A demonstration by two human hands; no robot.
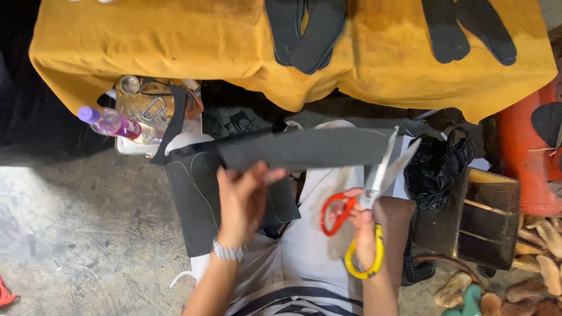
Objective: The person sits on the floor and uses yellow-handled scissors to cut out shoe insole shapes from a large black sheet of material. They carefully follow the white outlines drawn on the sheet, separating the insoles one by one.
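My left hand (243, 199) grips a long dark grey sheet of rubber-like material (304, 149) held out flat in front of me. My right hand (363, 225) holds scissors (374, 181) with one red and one yellow handle loop; the blades are spread at the sheet's right end. A larger dark sheet with drawn outlines (202, 199) lies across my left knee under the left hand. I wear a metal watch on the left wrist.
A table draped in yellow cloth (175, 47) carries dark sole cutouts (304, 29) and another pair (468, 29). A tin box (146, 111) with a purple-capped bottle (111, 123) sits at left. A black bag (436, 169), a dark wooden box (486, 216) and a red cylinder (527, 152) stand right.
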